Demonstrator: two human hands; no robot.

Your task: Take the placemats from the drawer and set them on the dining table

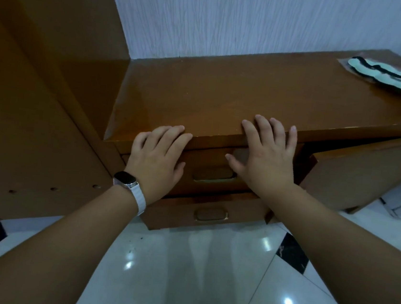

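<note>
Right now both hands lie flat against the front of a glossy brown wooden cabinet, holding nothing. The left hand [155,156], with a dark-faced watch [126,179] on a white strap at its wrist, presses straight, close-set fingers onto the left part of the top drawer [208,160], the fingertips reaching the front edge of the worktop [226,92]. The right hand [266,157] is spread wide: its fingertips rest over the worktop's front edge, and its thumb points left across the drawer front. Between the two hands, lower on that front, sits a recessed rectangular handle [214,176], untouched by either hand.

The top drawer's front is tucked under the worktop's overhang and its inside is hidden, so its contents cannot be told. Just below it, the lower drawer [182,214] has a handle of the same kind and seems to stand slightly further out. To the right, a cabinet door [367,171] hangs ajar. Far right on the worktop lies a pale green eye mask [388,75] with a black strap, well apart from the hands. A tall wooden panel [39,83] rises at the left, and shiny white floor tiles [180,274] with small black insets spread below.
</note>
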